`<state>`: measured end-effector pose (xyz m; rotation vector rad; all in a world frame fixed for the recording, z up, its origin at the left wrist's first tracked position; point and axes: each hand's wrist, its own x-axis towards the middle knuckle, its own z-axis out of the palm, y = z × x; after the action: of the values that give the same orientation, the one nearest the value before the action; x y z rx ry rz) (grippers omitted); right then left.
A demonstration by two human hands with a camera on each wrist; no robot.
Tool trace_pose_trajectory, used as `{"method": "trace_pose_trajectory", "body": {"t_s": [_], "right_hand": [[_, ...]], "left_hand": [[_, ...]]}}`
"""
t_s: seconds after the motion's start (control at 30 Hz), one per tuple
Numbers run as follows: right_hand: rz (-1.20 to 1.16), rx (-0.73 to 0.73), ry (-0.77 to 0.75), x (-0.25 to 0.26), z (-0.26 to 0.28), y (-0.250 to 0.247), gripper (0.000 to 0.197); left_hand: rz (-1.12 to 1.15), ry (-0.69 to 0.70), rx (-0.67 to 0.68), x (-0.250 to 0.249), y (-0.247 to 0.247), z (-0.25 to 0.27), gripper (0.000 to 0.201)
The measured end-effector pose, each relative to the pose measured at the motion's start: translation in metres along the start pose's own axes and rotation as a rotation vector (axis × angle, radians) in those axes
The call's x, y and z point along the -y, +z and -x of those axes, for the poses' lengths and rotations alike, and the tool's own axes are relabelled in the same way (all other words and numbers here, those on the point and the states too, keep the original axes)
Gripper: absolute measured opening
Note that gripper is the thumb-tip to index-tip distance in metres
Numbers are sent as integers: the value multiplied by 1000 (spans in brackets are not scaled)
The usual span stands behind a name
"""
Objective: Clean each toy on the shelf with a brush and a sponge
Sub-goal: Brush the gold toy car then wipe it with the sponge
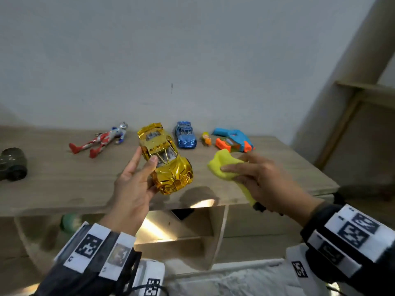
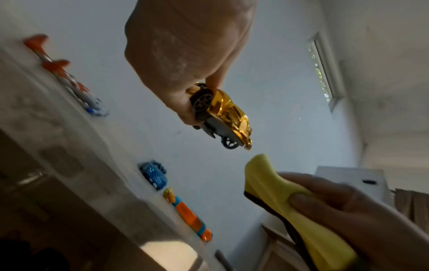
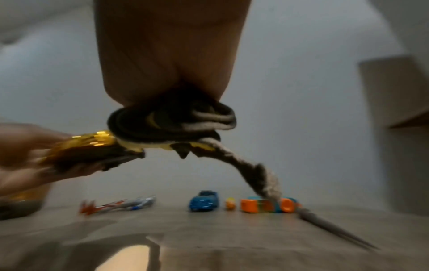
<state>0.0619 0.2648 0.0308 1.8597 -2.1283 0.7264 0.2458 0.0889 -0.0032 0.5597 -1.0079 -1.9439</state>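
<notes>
We see bare wood on the shelf (image 1: pixel 64 178) in front of the blue car (image 1: pixel 185 135), wide enough for a hand. Left of the blue car lies the action figure (image 1: pixel 100 139), farther left a dark green toy (image 1: pixel 12 164). Right of it crowd a small yellow figure (image 1: pixel 206 138) and the blue-and-orange toy gun (image 1: pixel 234 139), against the wall (image 1: pixel 192 50).
</notes>
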Motion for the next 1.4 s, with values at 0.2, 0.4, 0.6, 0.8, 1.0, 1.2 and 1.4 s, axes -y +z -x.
{"method": "trace_pose_trajectory", "body": {"t_s": [0.2,0.4,0.6,0.8,1.0,1.2,1.4], "right_hand": [[140,-140,435,-123,19,-30,30],[119,-98,679,-202,19,4,39],[88,-70,589,-223,18,36,37],[55,17,476,-214,12,43,37],[213,-268,406,-187,14,37,33],[357,-23,372,-151,17,42,24],[150,41,475,-132,9,44,27]], "left_hand": [[-101,-97,132,47,48,4,57],[-174,-152,202,83,88,-10,56],[-207,-144,200,100,107,-24,68],[-236,-173,174,111,107,-29,51],[-237,-179,160,109,100,-26,55],[-228,-174,182,101,89,-26,58],[-198,-172,158,86,78,-24,59]]}}
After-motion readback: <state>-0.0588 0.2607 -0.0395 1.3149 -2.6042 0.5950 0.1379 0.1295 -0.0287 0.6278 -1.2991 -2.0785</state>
